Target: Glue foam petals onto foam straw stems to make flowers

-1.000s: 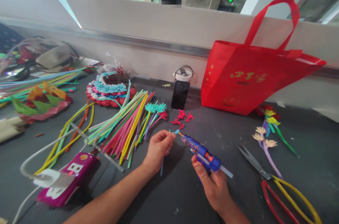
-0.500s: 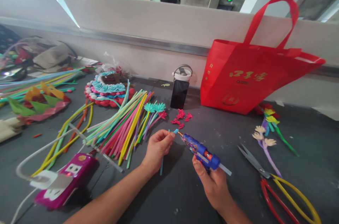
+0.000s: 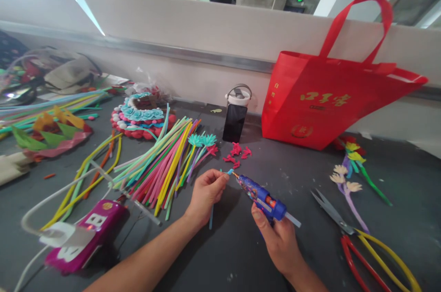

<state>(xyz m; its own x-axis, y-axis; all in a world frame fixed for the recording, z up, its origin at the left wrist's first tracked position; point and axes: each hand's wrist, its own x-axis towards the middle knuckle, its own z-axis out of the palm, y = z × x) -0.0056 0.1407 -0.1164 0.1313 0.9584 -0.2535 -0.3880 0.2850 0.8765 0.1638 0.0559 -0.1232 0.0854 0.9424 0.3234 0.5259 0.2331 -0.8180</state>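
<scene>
Toward upper right of frame, red tote bag [image 3: 306, 108] stands on the dark table [image 3: 193, 264], handles up; contents not visible from this angle. Upper centre: white-lidded bottle [image 3: 238, 95], its body mostly blocked by a black phone [image 3: 234, 123] propped in front; can't see what's inside. Upper left of centre: clear plastic bag [image 3: 142, 84] with something reddish in or behind it, can't tell which. Mid-frame, left hand [image 3: 208, 193] has thumb and fingers pinched together on a small blue piece [image 3: 230, 172], which sticks out past the fingertips on the right. Right hand [image 3: 275, 239] is wrapped around blue glue gun [image 3: 262, 197], nozzle pointing up-left at that piece; touching or just short, can't tell. Trigger finger hidden behind the gun. Blue stem [image 3: 211, 218] shows below left hand; its link to the piece is covered. Lower right: scissors [image 3: 332, 213], handles cut off by bottom edge.
</scene>
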